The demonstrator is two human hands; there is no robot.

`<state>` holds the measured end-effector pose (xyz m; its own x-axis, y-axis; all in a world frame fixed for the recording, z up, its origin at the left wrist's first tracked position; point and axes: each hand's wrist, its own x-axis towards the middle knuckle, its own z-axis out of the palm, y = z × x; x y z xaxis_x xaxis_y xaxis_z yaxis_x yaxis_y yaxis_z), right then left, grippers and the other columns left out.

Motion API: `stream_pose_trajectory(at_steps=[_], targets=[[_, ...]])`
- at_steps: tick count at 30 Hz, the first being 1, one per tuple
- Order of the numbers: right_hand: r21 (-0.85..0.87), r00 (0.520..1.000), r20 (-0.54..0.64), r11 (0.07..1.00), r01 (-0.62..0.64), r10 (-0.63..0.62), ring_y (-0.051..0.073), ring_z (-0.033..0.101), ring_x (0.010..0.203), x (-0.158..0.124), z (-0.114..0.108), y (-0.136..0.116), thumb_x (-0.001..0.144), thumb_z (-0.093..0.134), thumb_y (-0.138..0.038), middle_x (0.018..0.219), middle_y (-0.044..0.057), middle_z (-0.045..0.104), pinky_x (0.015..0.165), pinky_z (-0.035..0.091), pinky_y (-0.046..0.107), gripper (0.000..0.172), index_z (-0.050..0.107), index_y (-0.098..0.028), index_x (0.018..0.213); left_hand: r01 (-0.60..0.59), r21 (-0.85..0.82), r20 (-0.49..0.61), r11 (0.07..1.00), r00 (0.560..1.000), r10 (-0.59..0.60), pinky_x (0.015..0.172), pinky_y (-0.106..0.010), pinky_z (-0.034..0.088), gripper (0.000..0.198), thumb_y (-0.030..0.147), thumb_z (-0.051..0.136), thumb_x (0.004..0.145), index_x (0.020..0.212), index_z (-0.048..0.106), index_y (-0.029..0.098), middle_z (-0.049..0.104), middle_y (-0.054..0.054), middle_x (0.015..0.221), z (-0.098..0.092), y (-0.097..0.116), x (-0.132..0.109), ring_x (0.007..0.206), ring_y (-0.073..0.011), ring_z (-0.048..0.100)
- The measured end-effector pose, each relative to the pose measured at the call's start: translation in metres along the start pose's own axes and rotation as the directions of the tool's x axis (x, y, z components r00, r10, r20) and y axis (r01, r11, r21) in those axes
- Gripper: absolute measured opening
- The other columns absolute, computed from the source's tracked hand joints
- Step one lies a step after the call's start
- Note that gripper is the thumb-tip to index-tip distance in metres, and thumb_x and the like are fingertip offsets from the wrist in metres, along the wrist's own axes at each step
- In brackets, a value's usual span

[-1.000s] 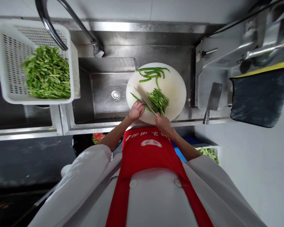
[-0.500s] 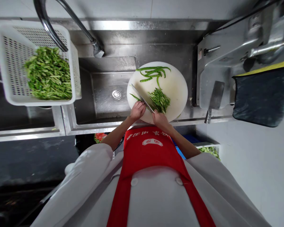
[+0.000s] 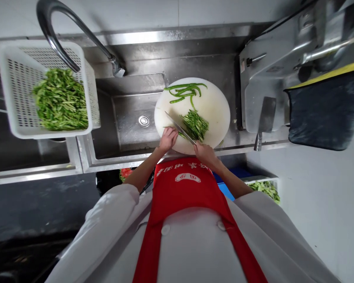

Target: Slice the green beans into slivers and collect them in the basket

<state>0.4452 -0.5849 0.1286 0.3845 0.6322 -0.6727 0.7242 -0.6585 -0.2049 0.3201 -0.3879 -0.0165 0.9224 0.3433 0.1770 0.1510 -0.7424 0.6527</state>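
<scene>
A round white cutting board [image 3: 216, 118] lies over the sink. My right hand [image 3: 205, 153] is closed around the handle of a knife [image 3: 179, 127], whose blade points up and to the left across the board. Just left of the blade, my left hand [image 3: 168, 138] presses down with curled fingers on a green chili pepper [image 3: 181, 135], mostly hidden under them. Sliced green pepper [image 3: 195, 124] lies in a heap against the blade's right side. Several whole long green peppers [image 3: 184, 91] rest at the board's far side.
A white perforated basket [image 3: 90, 94] holding cut green pieces stands at the left under a curved faucet [image 3: 76, 21]. The sink basin [image 3: 129, 129] opens left of the board. A cleaver [image 3: 266, 116] lies at the right, beside a dark cloth [image 3: 324, 114].
The view has shifted slightly. The knife has moved a little rightward against the cut heap, and less of the pepper shows beyond my left hand.
</scene>
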Motion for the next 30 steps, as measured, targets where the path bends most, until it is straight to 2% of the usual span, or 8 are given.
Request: stream_pose_trajectory(at_steps=[3,8,23,30], targets=[[-0.011,1.0,0.01,1.0,0.014,-0.014,0.029,0.069,0.103,-0.004,0.002,-0.007,0.108,0.016,-0.032,0.108,0.017,0.071,0.09,0.048,0.036,0.047,0.052,-0.014,0.132,-0.015,-0.014,0.014,1.0,1.0,0.016,0.1,-0.049,0.047,0.032,0.033,0.04,0.104,0.11,0.067,0.018,0.063,-0.013,0.112,0.004,0.004,0.001,0.111,-0.0265,0.053],[0.012,0.999,-0.007,0.999,0.04,-0.04,0.028,0.068,0.107,0.01,-0.006,-0.019,0.108,0.019,-0.029,0.111,0.019,0.071,0.091,0.048,0.035,0.043,0.051,-0.012,0.132,-0.004,-0.032,0.013,0.999,1.0,0.004,0.101,-0.051,0.047,0.033,0.034,0.041,0.103,0.114,0.067,0.018,0.063,-0.014,0.114,0.001,0.002,0.003,0.114,-0.0282,0.053],[0.021,0.999,-0.012,0.999,0.038,-0.038,0.027,0.068,0.108,0.021,-0.016,-0.025,0.109,0.023,-0.03,0.113,0.019,0.071,0.092,0.047,0.033,0.039,0.052,-0.012,0.128,-0.02,-0.025,-0.002,0.999,1.0,0.02,0.099,-0.049,0.048,0.033,0.032,0.038,0.104,0.111,0.067,0.018,0.065,-0.013,0.111,0.002,0.002,0.001,0.112,-0.0269,0.056],[0.025,0.995,-0.046,0.996,0.087,-0.086,0.026,0.067,0.109,0.027,-0.014,-0.023,0.109,0.025,-0.031,0.113,0.018,0.071,0.094,0.046,0.033,0.04,0.055,-0.012,0.127,-0.006,-0.037,-0.006,0.999,1.0,0.006,0.1,-0.051,0.048,0.033,0.032,0.037,0.104,0.11,0.068,0.019,0.064,-0.013,0.111,0.002,0.005,0.0,0.112,-0.0266,0.056]])
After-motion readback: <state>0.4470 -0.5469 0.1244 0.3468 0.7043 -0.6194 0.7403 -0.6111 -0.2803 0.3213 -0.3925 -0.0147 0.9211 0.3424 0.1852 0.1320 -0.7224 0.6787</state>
